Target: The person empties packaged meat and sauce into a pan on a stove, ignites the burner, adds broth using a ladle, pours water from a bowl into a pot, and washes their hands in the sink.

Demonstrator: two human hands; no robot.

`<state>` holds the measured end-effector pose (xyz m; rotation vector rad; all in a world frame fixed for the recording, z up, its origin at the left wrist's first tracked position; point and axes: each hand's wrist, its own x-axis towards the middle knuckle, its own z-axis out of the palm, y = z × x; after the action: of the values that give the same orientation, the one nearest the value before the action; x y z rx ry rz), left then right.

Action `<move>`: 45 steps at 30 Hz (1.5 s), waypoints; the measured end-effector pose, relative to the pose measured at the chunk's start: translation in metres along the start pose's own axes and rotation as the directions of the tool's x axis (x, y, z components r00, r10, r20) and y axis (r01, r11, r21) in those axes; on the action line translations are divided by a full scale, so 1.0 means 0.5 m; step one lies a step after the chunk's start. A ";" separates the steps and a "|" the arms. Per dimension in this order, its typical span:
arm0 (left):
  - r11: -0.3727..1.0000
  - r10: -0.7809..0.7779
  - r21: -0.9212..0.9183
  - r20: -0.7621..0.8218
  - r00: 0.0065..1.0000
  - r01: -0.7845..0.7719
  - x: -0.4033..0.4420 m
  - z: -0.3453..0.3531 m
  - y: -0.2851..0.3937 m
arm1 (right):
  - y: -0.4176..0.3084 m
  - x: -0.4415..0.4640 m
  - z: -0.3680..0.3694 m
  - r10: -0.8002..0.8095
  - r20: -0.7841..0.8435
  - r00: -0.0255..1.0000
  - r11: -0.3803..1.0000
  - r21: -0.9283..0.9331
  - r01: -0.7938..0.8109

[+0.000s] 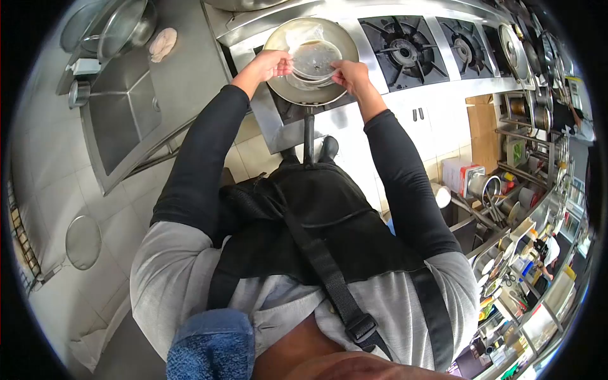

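A clear round bowl-like container (315, 60), with what looks like thin clear film around its far side, is held level above a wide frying pan (279, 42). My left hand (275, 64) pinches its left edge, and my right hand (350, 75) grips the right edge. A dark patch shows inside the container, too small to make out. Under it, pale round shapes are partly hidden. The pan sits on the stove, its black handle (309, 136) pointing toward my body.
Two bare gas burners (403, 52) (465, 49) lie right of the pan. On the left are a steel sink (123, 114), metal bowls (130, 25) and a crumpled cloth (163, 44). A round strainer (83, 242) hangs by the wall. Crowded shelves (525, 183) stand at right, with another person (550, 253) beyond.
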<state>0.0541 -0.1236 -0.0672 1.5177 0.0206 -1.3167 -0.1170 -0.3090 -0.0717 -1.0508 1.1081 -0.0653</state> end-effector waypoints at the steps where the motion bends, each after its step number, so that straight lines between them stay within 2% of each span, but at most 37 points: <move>1: 1.000 -0.001 -0.001 0.007 1.000 0.001 0.000 -0.001 -0.002 | 0.003 -0.004 -0.003 -0.028 -0.010 1.000 0.998 -0.048 0.028; 4: 1.000 0.020 0.008 -0.004 1.000 -0.020 -0.006 0.006 -0.005 | 0.000 -0.021 -0.015 -0.121 -0.011 0.993 0.972 -0.203 0.116; 7: 1.000 0.003 0.007 0.049 0.999 -0.003 -0.015 0.005 -0.007 | -0.020 -0.043 -0.014 -0.181 -0.026 0.983 0.911 -0.382 0.157; 10: 0.998 -0.009 -0.062 0.031 0.999 0.011 -0.016 0.007 -0.008 | -0.016 -0.039 -0.028 0.010 0.048 0.999 1.000 -0.015 -0.009; 13: 0.987 0.003 -0.159 0.051 0.999 0.006 -0.011 0.001 -0.001 | -0.031 -0.052 -0.025 0.032 0.111 0.993 0.996 0.078 -0.041; 16: 0.969 0.030 -0.248 0.065 0.997 -0.013 -0.014 -0.001 0.015 | -0.052 -0.059 -0.016 -0.030 0.195 0.980 0.973 0.232 -0.016; 20: 0.973 0.073 -0.222 0.032 0.997 -0.064 -0.058 0.001 0.052 | -0.107 -0.076 -0.001 -0.066 0.256 0.964 0.967 0.256 -0.002; 23: 0.975 0.083 -0.208 0.016 0.996 -0.078 -0.100 -0.018 0.063 | -0.132 -0.123 0.001 -0.113 0.263 0.958 0.988 0.135 0.080; 24: 0.974 0.097 -0.206 0.010 0.995 -0.093 -0.116 -0.036 0.061 | -0.139 -0.146 -0.005 -0.119 0.232 0.965 0.993 0.033 0.115; 25: 0.966 0.151 -0.207 -0.022 0.988 -0.152 -0.141 -0.044 0.060 | -0.131 -0.150 -0.016 -0.162 0.197 0.967 0.985 -0.021 0.169; 27: 0.936 0.257 -0.208 -0.142 0.956 -0.283 -0.220 -0.095 0.046 | -0.085 -0.107 -0.049 -0.233 0.139 0.962 0.950 -0.178 0.256; 28: 0.901 0.346 -0.213 -0.169 0.923 -0.377 -0.262 -0.139 0.027 | -0.077 -0.108 -0.062 -0.260 0.147 0.954 0.878 -0.376 0.297; 31: 0.899 0.395 -0.040 -0.357 0.847 -0.436 -0.434 -0.298 -0.053 | -0.030 -0.070 -0.066 -0.278 0.184 0.943 0.834 -0.441 0.332; 32: 0.917 0.378 0.037 -0.405 0.833 -0.398 -0.508 -0.362 -0.093 | -0.003 -0.022 -0.081 -0.300 0.233 0.925 0.853 -0.369 0.369; 35: 0.957 0.287 0.188 -0.517 0.806 -0.219 -0.726 -0.518 -0.235 | 0.015 0.017 -0.086 -0.330 0.323 0.887 0.818 -0.371 0.439; 37: 0.972 0.128 0.233 -0.561 0.818 0.008 -0.834 -0.619 -0.375 | 0.010 0.018 -0.083 -0.280 0.319 0.905 0.856 -0.344 0.386; 39: 0.992 -0.016 0.083 -0.670 0.742 0.097 -0.924 -0.601 -0.480 | 0.000 0.004 -0.077 -0.243 0.320 0.916 0.891 -0.300 0.341; 42: 0.988 -0.153 -0.140 -0.884 0.442 0.062 -0.955 -0.576 -0.632 | -0.014 -0.010 -0.075 -0.254 0.362 0.897 0.875 -0.310 0.373; 44: 0.937 -0.067 -0.123 -0.982 0.176 -0.328 -0.906 -0.529 -0.728 | -0.023 -0.013 -0.082 -0.291 0.392 0.873 0.826 -0.357 0.436; 45: 0.930 -0.043 -0.086 -0.991 0.127 -0.358 -0.891 -0.470 -0.707 | -0.025 -0.001 -0.091 -0.261 0.436 0.861 0.874 -0.272 0.403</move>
<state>-0.1691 0.4487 -0.0315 1.7724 0.8846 0.1615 -0.1460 -0.3455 -0.0644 -1.5070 0.5703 0.0663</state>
